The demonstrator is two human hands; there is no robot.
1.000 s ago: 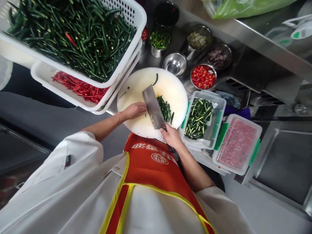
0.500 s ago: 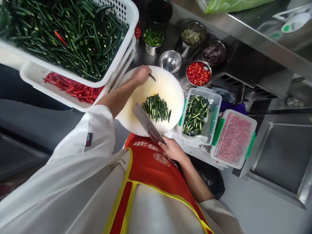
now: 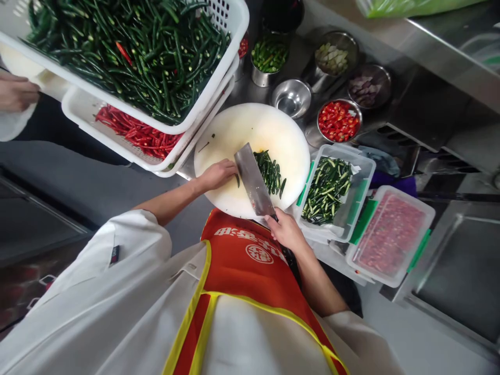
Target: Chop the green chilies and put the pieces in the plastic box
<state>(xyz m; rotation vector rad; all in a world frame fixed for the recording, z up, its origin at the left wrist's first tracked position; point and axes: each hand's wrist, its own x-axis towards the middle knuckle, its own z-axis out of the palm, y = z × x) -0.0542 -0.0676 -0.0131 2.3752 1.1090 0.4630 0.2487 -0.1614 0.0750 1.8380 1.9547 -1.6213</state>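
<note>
My right hand is wrapped round the handle of a cleaver, whose broad blade lies slanted over the white round cutting board. Just left of the blade, my left hand is closed, with a small green chili pepper showing at its fingertips. Sliced green chilies lie in a heap on the blade's right side, partly covered by it. Two small dark scraps rest near the board's left edge.
Upper left are stacked white baskets of green and red chilies. Behind the board stand metal bowls, several holding cut vegetables. To the right are a tub of sliced chilies and a lidded tub. Another person's hand shows far left.
My left hand has come from the board's far side toward me, beside the blade. The cleaver has shifted right against the sliced chilies. Another person's hand has appeared at left; the view has shifted.
</note>
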